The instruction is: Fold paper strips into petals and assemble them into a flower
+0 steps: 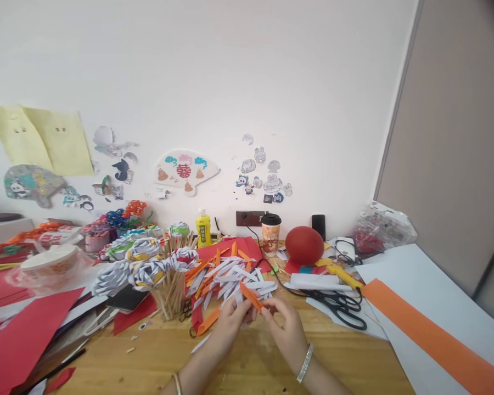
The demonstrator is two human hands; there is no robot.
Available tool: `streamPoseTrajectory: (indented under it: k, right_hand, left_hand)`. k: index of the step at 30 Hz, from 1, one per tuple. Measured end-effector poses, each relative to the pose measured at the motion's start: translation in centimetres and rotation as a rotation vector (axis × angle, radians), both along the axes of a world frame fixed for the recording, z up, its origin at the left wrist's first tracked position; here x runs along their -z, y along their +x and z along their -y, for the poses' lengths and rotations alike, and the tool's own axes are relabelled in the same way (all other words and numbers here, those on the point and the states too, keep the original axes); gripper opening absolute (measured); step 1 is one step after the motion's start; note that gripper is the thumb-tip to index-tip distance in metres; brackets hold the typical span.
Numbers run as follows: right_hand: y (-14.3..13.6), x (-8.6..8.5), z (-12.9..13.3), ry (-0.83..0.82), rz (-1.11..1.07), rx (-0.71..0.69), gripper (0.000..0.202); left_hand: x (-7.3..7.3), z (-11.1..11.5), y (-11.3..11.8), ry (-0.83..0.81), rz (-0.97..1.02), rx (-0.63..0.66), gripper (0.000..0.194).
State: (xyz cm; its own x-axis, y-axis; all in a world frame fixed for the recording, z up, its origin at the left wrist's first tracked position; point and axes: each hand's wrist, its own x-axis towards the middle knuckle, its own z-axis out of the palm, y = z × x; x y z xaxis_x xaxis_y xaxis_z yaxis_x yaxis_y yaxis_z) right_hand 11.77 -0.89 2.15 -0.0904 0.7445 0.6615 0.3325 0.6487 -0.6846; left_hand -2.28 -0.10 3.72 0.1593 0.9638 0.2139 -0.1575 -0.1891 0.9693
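Between my two hands is a folded orange paper strip point(251, 297), tilted with its upper end to the left. My left hand point(233, 319) has its fingers closed around the strip's left side, and a bit of white paper shows by those fingers. My right hand point(283, 323) pinches the strip's lower right end between thumb and fingertips. Just beyond the hands lies a pile of folded white and orange paper strips point(241, 272). Another orange folded strip point(209, 322) rests on the wooden table point(255, 362) left of my left hand.
Wooden sticks point(168, 296) topped with paper flowers point(148, 271) stand left of the pile. Black scissors point(346, 310), a yellow glue gun point(346, 276) and a long orange paper strip point(432, 337) lie to the right. A cup point(270, 236) and red balloon point(304, 245) are behind.
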Motion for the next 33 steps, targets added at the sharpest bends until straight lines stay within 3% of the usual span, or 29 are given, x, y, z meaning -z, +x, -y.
streamPoseTrajectory:
  k: [6,13,16,23,29,33]
  right_hand:
    - [-0.2,0.7,-0.4,-0.010,0.179,0.117,0.016]
    - [-0.2,0.7,-0.7,-0.290,0.041,-0.003,0.019]
    - [-0.1,1.0,-0.9,-0.294,0.018,0.009,0.018]
    - [0.0,1.1,-1.0,-0.426,-0.015,-0.124,0.022]
    - [0.3,0.8,-1.0,-0.422,-0.043,-0.172,0.019]
    - [0.1,1.0,-0.9,-0.378,-0.036,-0.123,0.021]
  left_hand:
    - [0.9,-0.9,0.0,0.009,-0.213,-0.127,0.042]
    - [2.1,-1.3,0.2,0.067,-0.304,-0.134,0.038]
    - [2.1,-1.2,0.2,0.100,-0.363,-0.113,0.037]
    - [1.5,-1.1,-0.1,0.090,-0.351,-0.073,0.043]
    - [1.1,-1.3,-0.5,0.071,-0.359,-0.036,0.051]
    - [0.6,-1.1,-0.4,0.081,-0.357,-0.072,0.046]
